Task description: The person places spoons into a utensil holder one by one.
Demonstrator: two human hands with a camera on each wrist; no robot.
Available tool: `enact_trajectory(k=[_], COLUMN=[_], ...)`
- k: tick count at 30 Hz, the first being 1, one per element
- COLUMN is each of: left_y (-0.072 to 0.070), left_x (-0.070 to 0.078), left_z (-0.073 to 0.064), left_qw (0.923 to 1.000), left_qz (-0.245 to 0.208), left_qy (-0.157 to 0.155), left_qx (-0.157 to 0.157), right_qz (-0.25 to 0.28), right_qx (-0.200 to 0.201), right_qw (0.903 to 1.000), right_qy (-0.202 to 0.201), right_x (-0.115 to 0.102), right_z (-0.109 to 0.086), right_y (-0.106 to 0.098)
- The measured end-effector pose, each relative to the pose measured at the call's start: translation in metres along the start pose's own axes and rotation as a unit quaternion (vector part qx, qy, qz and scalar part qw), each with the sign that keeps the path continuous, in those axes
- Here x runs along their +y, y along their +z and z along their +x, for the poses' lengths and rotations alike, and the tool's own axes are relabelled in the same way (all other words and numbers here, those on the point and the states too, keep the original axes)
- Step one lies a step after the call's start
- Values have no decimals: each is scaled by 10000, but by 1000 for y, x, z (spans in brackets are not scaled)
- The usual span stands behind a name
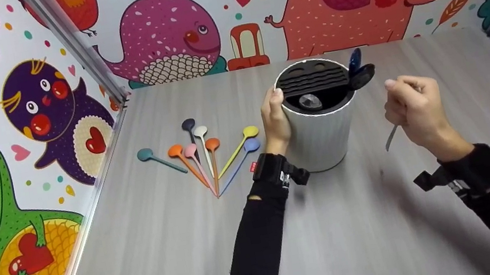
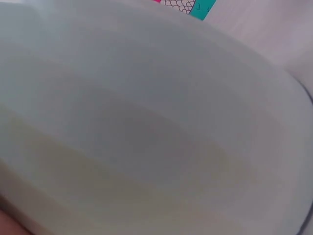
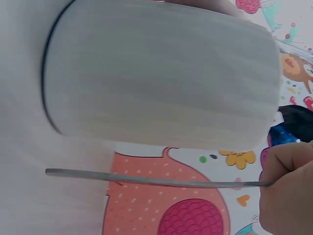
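A pale grey cylindrical utensil holder (image 1: pixel 323 139) with a black slotted top stands upright on the table. My left hand (image 1: pixel 276 122) grips its left side, thumb at the rim; the holder's wall fills most of the left wrist view. To the right of it, my right hand (image 1: pixel 414 110) is curled round a utensil with a slim grey handle (image 3: pixel 146 180). The handle points down from the fist, and its other end is hidden in the hand. A silver spoon (image 1: pixel 310 101) sits in the holder's open compartment. Blue (image 1: pixel 355 60) and black (image 1: pixel 362 76) spoon heads stick out at its right rim.
Several coloured spoons lie fanned out on the table left of the holder, among them a teal spoon (image 1: pixel 145 154), a yellow spoon (image 1: pixel 250 131) and a periwinkle spoon (image 1: pixel 251 145). Cartoon-printed walls (image 1: pixel 249 20) with metal edges border the table (image 1: pixel 154 254) at the back and sides.
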State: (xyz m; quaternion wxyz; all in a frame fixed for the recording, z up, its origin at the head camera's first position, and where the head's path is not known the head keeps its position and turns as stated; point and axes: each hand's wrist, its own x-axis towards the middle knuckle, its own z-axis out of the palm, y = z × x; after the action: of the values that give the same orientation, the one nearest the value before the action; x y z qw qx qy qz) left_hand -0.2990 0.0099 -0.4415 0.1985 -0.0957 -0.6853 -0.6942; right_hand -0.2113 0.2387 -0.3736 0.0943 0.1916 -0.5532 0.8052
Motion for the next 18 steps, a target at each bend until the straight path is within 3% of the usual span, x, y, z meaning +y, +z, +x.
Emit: enact_trajectory(k=[9, 18], left_y=[-1, -2], left_x=[-1, 0], left_z=[-1, 0], left_qw=[9999, 9999], left_qz=[9, 46], left_qy=[-62, -30], left_qx=[-94, -140], right_qz=[690, 908], right_qx=[-48, -53], right_qw=[9968, 9917], right_qy=[-407, -914], right_x=[-14, -34], right_z=[8, 18], right_y=[18, 37])
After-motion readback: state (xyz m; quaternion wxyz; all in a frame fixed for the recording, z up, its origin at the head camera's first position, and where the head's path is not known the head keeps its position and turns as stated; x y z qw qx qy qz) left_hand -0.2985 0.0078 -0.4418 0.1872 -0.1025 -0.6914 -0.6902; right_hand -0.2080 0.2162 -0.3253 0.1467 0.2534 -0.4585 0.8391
